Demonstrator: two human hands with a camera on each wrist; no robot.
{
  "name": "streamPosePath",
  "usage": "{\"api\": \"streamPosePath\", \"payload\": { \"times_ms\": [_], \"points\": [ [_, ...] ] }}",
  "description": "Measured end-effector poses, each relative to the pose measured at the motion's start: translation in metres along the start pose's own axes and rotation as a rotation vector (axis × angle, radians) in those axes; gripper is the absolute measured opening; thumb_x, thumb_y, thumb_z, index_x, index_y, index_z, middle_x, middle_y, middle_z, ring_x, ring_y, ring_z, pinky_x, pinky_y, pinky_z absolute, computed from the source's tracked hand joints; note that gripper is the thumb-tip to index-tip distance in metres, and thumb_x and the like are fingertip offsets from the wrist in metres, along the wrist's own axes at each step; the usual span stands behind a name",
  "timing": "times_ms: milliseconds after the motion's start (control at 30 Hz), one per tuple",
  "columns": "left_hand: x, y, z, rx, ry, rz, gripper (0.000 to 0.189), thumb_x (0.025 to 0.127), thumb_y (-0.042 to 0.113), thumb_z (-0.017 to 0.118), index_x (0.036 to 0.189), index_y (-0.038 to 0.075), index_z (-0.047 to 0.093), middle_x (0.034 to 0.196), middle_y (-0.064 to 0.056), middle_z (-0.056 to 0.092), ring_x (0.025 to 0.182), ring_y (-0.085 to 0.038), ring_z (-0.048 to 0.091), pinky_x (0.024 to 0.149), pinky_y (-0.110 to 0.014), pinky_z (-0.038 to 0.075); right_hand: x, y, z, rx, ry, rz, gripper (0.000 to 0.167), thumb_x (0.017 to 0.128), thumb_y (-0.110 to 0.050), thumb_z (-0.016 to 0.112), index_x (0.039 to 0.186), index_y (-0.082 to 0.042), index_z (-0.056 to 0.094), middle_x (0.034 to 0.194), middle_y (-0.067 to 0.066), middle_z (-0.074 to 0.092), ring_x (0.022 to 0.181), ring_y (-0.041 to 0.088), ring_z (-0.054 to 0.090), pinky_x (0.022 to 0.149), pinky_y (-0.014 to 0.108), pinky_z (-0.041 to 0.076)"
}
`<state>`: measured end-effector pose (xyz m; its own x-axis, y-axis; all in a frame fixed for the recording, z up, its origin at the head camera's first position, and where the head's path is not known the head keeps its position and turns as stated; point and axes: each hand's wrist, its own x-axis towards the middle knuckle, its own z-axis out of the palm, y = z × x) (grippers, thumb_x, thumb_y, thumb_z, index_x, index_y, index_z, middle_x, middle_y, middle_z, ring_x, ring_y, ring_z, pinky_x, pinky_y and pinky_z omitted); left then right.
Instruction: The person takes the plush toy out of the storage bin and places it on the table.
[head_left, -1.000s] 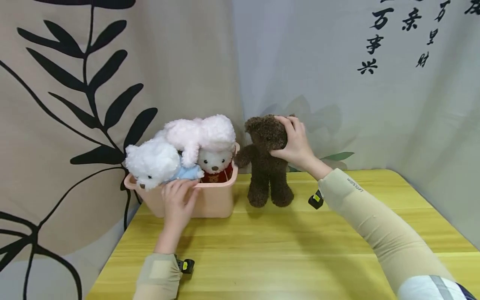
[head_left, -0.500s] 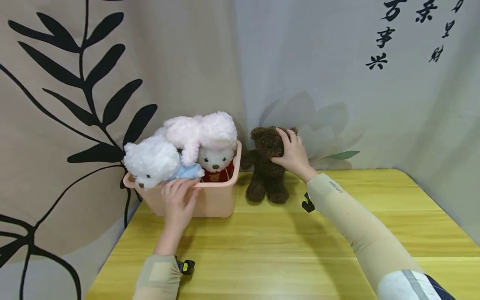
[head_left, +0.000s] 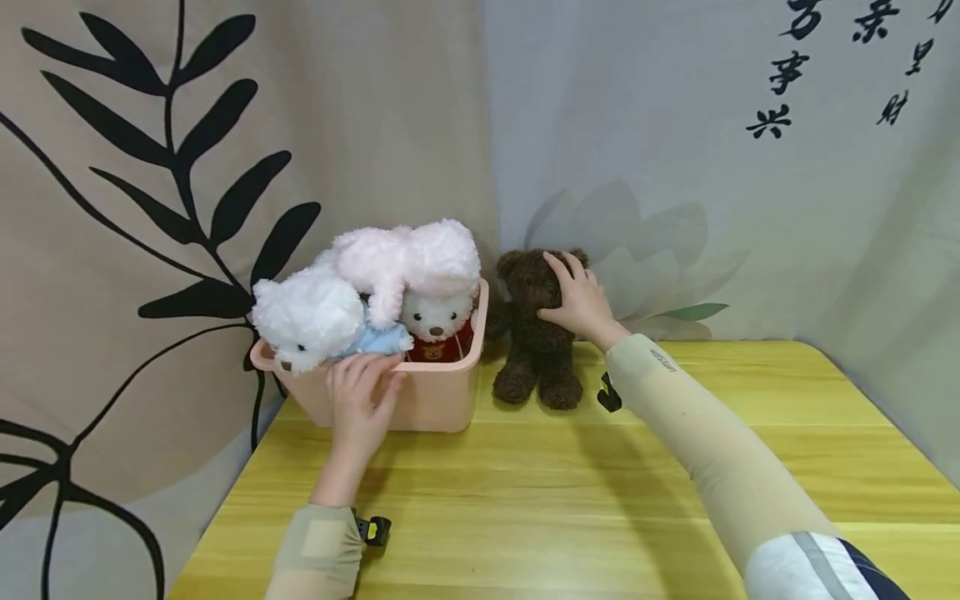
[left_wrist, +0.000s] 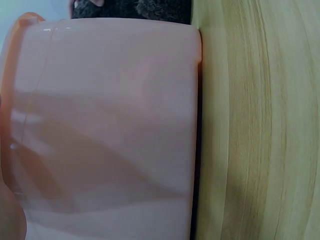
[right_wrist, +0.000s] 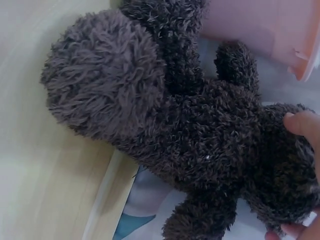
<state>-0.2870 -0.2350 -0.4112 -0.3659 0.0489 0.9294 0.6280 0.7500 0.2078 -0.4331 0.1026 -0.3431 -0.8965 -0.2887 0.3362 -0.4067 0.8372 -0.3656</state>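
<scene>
A brown teddy bear (head_left: 534,337) is on the yellow wood-grain table, by the back wall, just right of a pink plastic bin (head_left: 438,402). My right hand (head_left: 579,302) grips the bear's head from its right side, thumb in front and fingers over the top. My left hand (head_left: 362,404) holds the front rim of the bin, fingers over the edge. Several plush toys fill the bin: a white bear in blue (head_left: 307,321) leaning over the left end, a pale pink one (head_left: 405,254) lying face down on top, and a white-faced bear in red (head_left: 435,318) beneath it.
The table (head_left: 510,508) extends in front and to the right. Behind it hangs a cloth backdrop (head_left: 397,125) printed with dark leaves and characters. Dark wrist devices show below both hands.
My right hand has lowered the brown bear, bringing it back toward the wall beside the bin. During the last half second it barely moves. My left hand stays at the rim.
</scene>
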Motion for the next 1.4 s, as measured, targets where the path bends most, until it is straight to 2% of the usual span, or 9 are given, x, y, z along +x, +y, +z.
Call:
{"api": "streamPosePath", "payload": {
  "times_ms": [233,333,500,700,900,1033,1133,1267,1400],
  "points": [
    [0.002,-0.001,-0.003,0.005,0.0,-0.005,0.032,0.094,0.035,0.061,0.101,0.006,0.071,0.099,-0.01,0.066,0.097,-0.037,0.052,0.089,-0.052,0.031,-0.003,-0.001,-0.006,0.034,0.023,-0.01,0.095,0.083,-0.034,0.076,0.155,-0.03,0.015,0.16,0.01,0.009,0.14,0.044,0.018,0.101,0.068,0.023],
    [0.002,-0.001,-0.005,0.013,0.003,-0.005,0.031,0.094,0.035,0.062,0.101,0.006,0.071,0.1,-0.01,0.067,0.097,-0.037,0.052,0.089,-0.052,0.031,0.0,-0.011,-0.01,0.036,0.079,-0.027,0.092,0.083,-0.037,0.075,0.155,-0.029,0.018,0.159,0.013,0.01,0.14,0.042,0.017,0.101,0.067,0.023],
    [0.002,-0.003,-0.008,0.022,0.007,-0.004,0.027,0.092,0.031,0.064,0.101,0.006,0.071,0.1,-0.01,0.066,0.097,-0.037,0.052,0.09,-0.053,0.03,0.012,-0.05,-0.014,0.181,0.193,-0.204,0.104,0.076,-0.044,0.08,0.156,-0.024,0.016,0.159,0.008,0.012,0.143,0.033,0.016,0.107,0.063,0.018],
    [-0.002,-0.002,-0.007,0.013,-0.018,-0.007,0.022,0.088,0.024,0.068,0.103,0.008,0.07,0.101,-0.009,0.066,0.099,-0.036,0.052,0.091,-0.053,0.031,0.028,-0.1,-0.007,0.355,0.115,-0.404,0.125,0.064,-0.042,0.089,0.157,-0.021,0.008,0.162,-0.003,0.006,0.146,0.016,0.006,0.113,0.051,0.017],
    [-0.003,0.001,-0.001,-0.007,-0.011,0.001,0.023,0.09,0.026,0.067,0.104,0.009,0.071,0.101,-0.008,0.066,0.099,-0.035,0.052,0.091,-0.052,0.031,0.042,-0.127,0.0,0.37,-0.028,-0.367,0.13,0.061,-0.038,0.092,0.157,-0.027,0.003,0.162,-0.003,0.005,0.146,0.016,0.006,0.113,0.05,0.019],
    [-0.002,0.001,0.002,-0.007,-0.004,0.006,0.025,0.092,0.03,0.065,0.103,0.009,0.071,0.101,-0.008,0.066,0.098,-0.035,0.052,0.091,-0.052,0.031,0.046,-0.135,0.001,0.343,-0.055,-0.306,0.135,0.059,-0.036,0.093,0.155,-0.038,-0.002,0.161,0.004,0.008,0.145,0.024,0.014,0.11,0.05,0.025],
    [-0.002,0.001,0.001,-0.003,0.003,0.003,0.025,0.092,0.031,0.064,0.103,0.009,0.071,0.101,-0.008,0.066,0.098,-0.035,0.052,0.09,-0.052,0.031,0.047,-0.139,0.001,0.285,-0.033,-0.288,0.13,0.062,-0.035,0.092,0.154,-0.041,0.0,0.158,0.008,0.018,0.141,0.028,0.026,0.107,0.048,0.032],
    [-0.002,0.001,-0.001,0.005,0.004,-0.003,0.024,0.091,0.029,0.065,0.102,0.009,0.071,0.101,-0.008,0.066,0.097,-0.034,0.052,0.089,-0.052,0.031,0.046,-0.146,-0.003,0.228,0.02,-0.314,0.114,0.068,-0.031,0.088,0.155,-0.032,0.014,0.152,0.011,0.03,0.134,0.029,0.038,0.101,0.047,0.04],
    [-0.003,0.003,-0.003,0.011,-0.003,-0.01,0.023,0.089,0.027,0.067,0.103,0.009,0.07,0.101,-0.008,0.066,0.098,-0.034,0.052,0.091,-0.051,0.031,0.046,-0.155,-0.013,0.288,0.133,-0.366,0.099,0.069,-0.025,0.086,0.151,-0.023,0.031,0.145,0.009,0.039,0.128,0.027,0.044,0.1,0.045,0.04]
  ]
}}
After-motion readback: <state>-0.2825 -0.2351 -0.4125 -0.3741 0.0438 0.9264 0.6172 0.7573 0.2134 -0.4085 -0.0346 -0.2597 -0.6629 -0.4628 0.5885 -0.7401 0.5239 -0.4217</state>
